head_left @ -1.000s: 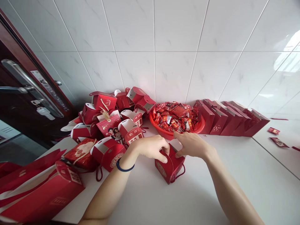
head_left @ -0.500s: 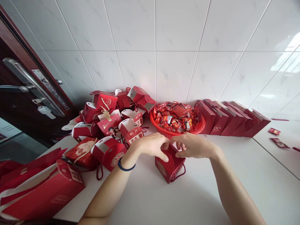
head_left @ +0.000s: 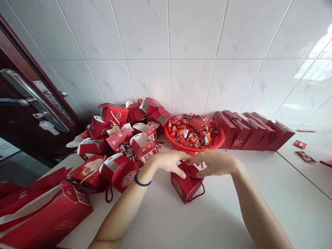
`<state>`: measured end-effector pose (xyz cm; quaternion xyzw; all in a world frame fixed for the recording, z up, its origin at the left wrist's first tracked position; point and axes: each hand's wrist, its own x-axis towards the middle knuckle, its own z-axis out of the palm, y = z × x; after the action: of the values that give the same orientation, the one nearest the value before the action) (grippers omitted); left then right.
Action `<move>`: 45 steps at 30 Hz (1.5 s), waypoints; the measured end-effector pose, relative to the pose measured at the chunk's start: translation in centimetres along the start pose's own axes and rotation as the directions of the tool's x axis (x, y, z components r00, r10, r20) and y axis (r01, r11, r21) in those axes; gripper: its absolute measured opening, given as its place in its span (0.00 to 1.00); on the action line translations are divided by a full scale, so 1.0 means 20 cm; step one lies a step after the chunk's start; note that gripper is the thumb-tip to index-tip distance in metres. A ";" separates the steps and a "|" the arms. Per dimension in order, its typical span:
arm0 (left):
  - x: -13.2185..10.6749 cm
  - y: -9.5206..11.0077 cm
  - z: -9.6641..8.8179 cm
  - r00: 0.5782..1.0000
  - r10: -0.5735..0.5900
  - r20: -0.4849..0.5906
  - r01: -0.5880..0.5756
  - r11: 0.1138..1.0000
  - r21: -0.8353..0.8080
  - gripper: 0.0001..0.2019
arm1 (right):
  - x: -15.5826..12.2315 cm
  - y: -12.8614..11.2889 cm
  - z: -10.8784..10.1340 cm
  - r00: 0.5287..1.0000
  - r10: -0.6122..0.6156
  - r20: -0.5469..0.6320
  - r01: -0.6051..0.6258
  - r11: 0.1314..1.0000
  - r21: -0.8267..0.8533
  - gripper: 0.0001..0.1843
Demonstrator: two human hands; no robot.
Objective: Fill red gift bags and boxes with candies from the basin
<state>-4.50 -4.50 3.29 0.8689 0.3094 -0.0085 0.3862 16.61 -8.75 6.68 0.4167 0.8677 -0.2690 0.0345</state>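
Observation:
A small red gift box (head_left: 181, 189) stands on the white table, with a round pale gold emblem on its left face and a dark red cord handle (head_left: 199, 195) hanging at its right. My left hand (head_left: 169, 162) grips the box's left top flap, thumb on the outside and fingers over the top edge. My right hand (head_left: 215, 162) pinches the top flaps from the right, its fingertips close to those of my left hand. The curved flaps meet over the top, and a slot shows in one. Some of the fingers are hidden behind the flaps.
Behind the box sits a red plastic basin (head_left: 220, 141) heaped with red-wrapped sweets (head_left: 194, 126). Several red bags (head_left: 240, 136) lean in a row beside it. More gift boxes (head_left: 126, 173) and a long red bag (head_left: 52, 211) crowd the left. Loose packets (head_left: 305, 156) lie right.
The box's top flaps have come together under my hands, and my right hand has moved slightly left and in. The view has shifted slightly.

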 end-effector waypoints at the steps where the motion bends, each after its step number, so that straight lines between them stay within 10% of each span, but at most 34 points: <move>1: 0.01 0.00 0.00 1.000 0.004 0.007 -0.004 1.000 -0.013 0.24 | -0.01 0.00 0.00 1.000 -0.002 0.000 0.002 0.999 0.034 0.20; 12: 0.04 0.00 0.03 0.994 -0.106 -0.026 0.108 0.989 0.096 0.20 | -0.12 0.15 -0.04 0.983 0.076 -0.164 -0.043 0.979 0.198 0.21; 21: 0.06 0.07 0.08 0.975 -0.181 -0.126 0.196 0.974 0.114 0.20 | -0.19 0.31 0.17 0.979 0.200 -0.040 -0.180 0.939 0.295 0.20; 29: 0.09 0.08 0.13 0.958 -0.208 -0.199 0.226 0.972 0.070 0.20 | -0.16 0.43 0.39 0.972 0.191 -0.140 -0.017 0.645 0.764 0.27; 36: 0.11 0.07 0.14 0.958 -0.178 -0.225 0.187 0.982 0.021 0.18 | -0.16 0.42 0.43 0.961 0.199 -0.191 0.060 0.525 0.849 0.24; 45: 0.13 0.10 0.18 0.927 -0.215 -0.307 0.171 0.971 -0.165 0.15 | -0.23 0.39 0.38 0.753 0.337 -0.565 0.415 0.423 0.805 0.21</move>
<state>-0.52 -6.59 1.50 0.7957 0.4521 0.1166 0.3859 24.02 -11.84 -1.96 0.4105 0.5441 -0.5265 -0.5082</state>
